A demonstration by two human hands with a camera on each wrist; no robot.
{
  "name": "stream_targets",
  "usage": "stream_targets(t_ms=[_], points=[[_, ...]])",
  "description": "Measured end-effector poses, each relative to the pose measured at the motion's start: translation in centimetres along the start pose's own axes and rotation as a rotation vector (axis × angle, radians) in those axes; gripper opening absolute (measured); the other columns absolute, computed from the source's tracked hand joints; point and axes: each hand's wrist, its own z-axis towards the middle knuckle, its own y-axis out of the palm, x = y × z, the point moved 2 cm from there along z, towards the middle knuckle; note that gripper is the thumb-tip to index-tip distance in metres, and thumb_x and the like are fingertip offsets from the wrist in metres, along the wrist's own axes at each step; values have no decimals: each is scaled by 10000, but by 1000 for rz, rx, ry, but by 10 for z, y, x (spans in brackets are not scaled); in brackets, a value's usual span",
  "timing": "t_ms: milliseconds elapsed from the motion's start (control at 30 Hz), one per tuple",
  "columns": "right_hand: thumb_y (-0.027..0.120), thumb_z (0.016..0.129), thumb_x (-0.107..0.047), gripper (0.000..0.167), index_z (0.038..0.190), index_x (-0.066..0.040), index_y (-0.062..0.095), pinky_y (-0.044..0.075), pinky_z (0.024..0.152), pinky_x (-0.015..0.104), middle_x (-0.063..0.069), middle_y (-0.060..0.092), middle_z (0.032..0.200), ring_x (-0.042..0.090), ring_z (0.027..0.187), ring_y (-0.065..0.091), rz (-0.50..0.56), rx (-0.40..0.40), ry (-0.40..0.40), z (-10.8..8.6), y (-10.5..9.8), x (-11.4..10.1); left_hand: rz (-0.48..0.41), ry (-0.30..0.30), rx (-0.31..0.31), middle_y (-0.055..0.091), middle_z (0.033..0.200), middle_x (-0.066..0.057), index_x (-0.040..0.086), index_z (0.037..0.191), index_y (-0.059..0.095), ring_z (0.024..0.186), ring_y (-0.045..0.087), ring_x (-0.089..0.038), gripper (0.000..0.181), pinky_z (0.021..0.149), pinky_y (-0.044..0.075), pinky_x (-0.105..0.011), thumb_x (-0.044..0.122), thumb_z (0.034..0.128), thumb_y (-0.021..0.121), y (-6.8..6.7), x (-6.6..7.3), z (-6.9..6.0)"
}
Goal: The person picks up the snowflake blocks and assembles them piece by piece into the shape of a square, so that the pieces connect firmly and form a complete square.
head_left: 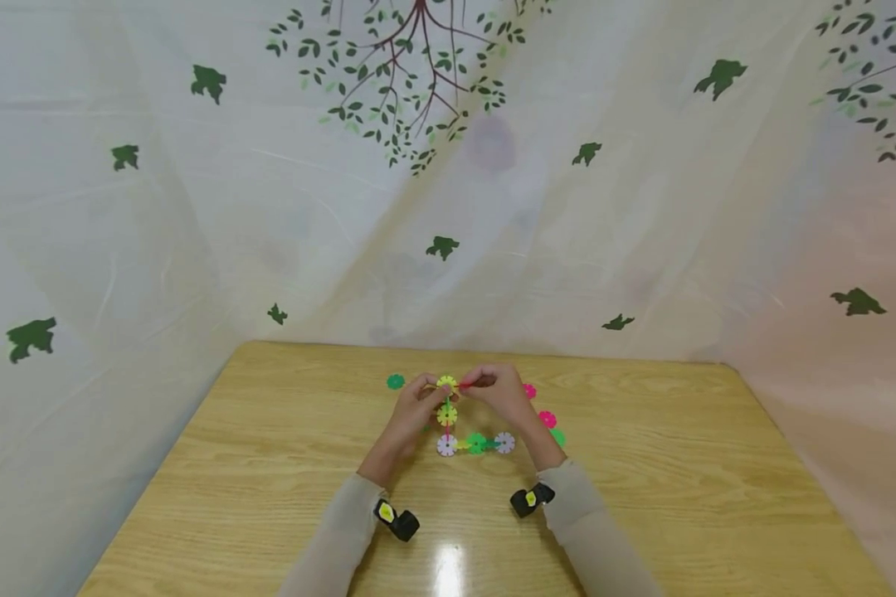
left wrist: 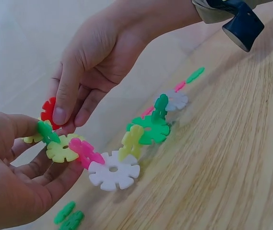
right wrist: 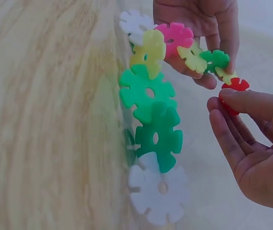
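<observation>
A chain of notched plastic snowflake discs forms an L, with a white disc (left wrist: 113,170) at its corner. One side runs through a pink disc (right wrist: 174,38), a yellow disc (left wrist: 63,147) and a green disc (right wrist: 215,60) to a yellow end disc (head_left: 446,383). My left hand (head_left: 416,408) pinches the chain near that end. My right hand (head_left: 504,394) holds a red disc (right wrist: 236,85) between thumb and fingers, against the yellow end disc; how far their slots engage is hidden. Yellow, green (right wrist: 148,91) and dark green discs lead to another white disc (right wrist: 159,191).
A loose green disc (head_left: 396,381) lies on the wooden table (head_left: 642,464) left of the hands. Beyond the right forearm are two pink discs (head_left: 547,419) and a green one (head_left: 558,437). Small green discs (left wrist: 72,221) lie near my left hand. A printed cloth (head_left: 523,290) hangs behind the table.
</observation>
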Motion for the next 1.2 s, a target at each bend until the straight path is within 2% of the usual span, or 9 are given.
stream_targets(t_ms=[100,233,533,700,800,1033,1100,1200], points=[[747,880,46,70,920,104,744,601,729,239,264,742,963,64,781,700,10,4,-14,-1,0,-1,-7,-3,11,717,1033,-170,34,1008,557,728,622,-113,129,596,534,-273,156,1043,580,0,1,-1],[744,870,70,74,919,125,743,586,707,206,296,733,960,57,769,696,35,1,-37,-2,0,-4,-27,-12,24,717,991,-86,34,982,558,756,618,-112,127,593,516,-248,145,1031,596,1,2,-2],[755,869,53,51,902,89,768,577,712,204,256,751,947,50,764,692,27,10,-9,-4,-3,-7,-70,-11,14,728,933,-34,44,954,585,868,697,-203,121,624,548,-227,134,1033,597,5,3,-1],[756,859,70,73,913,119,755,593,720,220,287,742,942,101,772,710,53,-2,-19,-5,-3,-8,-120,-31,8,712,896,0,46,924,578,822,683,-169,123,622,545,-224,108,1027,601,6,3,-2],[757,860,64,83,926,114,756,596,733,226,283,743,952,107,783,711,54,-7,-4,-6,-3,-8,-118,-52,-11,704,909,-10,50,935,579,832,677,-162,109,637,548,-227,106,1027,600,6,3,-3],[752,874,44,99,948,109,747,595,763,233,236,755,967,74,807,703,58,-14,27,-4,-3,-5,-85,-90,-60,710,960,-6,16,1061,613,868,670,-129,113,702,564,-232,123,1025,613,1,5,-2],[743,878,51,102,952,121,738,593,766,230,238,753,967,75,809,703,72,-10,33,-4,-4,-4,-60,-94,-74,708,1008,-4,12,1124,621,886,672,-122,169,729,567,-244,108,992,664,0,4,-1],[740,876,59,104,953,128,732,590,767,228,243,752,964,79,807,703,95,-1,49,-6,-5,-4,-15,-78,-108,691,1134,-60,24,1276,595,960,679,-139,367,781,575,-273,52,934,725,0,4,-2]])
